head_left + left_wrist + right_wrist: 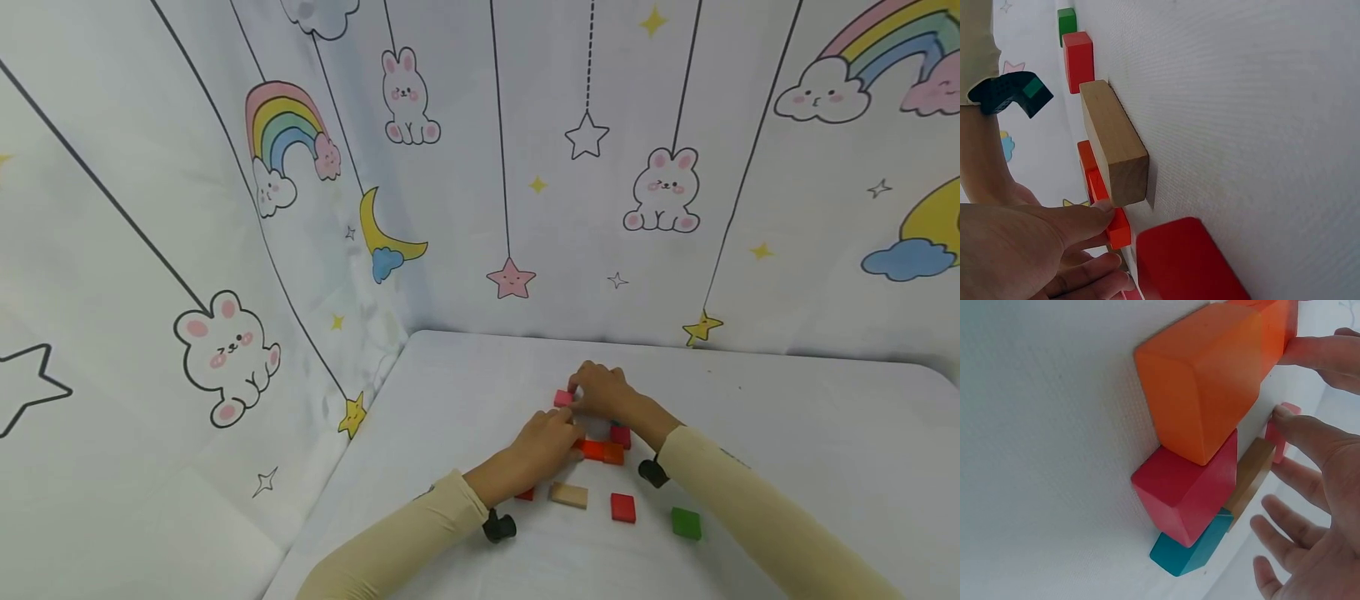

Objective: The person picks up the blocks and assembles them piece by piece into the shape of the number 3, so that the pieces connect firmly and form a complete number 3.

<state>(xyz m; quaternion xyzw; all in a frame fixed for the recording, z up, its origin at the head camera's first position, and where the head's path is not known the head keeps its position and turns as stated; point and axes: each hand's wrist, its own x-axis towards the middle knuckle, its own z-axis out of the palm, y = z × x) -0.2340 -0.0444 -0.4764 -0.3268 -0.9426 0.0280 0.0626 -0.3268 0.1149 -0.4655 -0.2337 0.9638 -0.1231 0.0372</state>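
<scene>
My right hand (606, 393) is at the far end of a cluster of wooden blocks. Its thumb and forefinger pinch a small pink block (1279, 439), the other fingers spread loosely. Nearer, my left hand (542, 446) holds the left end of a bright red-orange block (592, 450) between thumb and fingers. That block butts against an orange block (1200, 372). Beside the orange one are a crimson block (1188, 484) and a teal block (1194, 547). A brown block (1252, 478) reaches toward the pink one, partly hidden in the right wrist view.
In front of the cluster lie a natural wood block (569, 495), a red block (623, 507) and a green block (686, 523). Another red block (1188, 262) sits close below my left hand. A printed curtain (465, 192) stands behind the white table (465, 367).
</scene>
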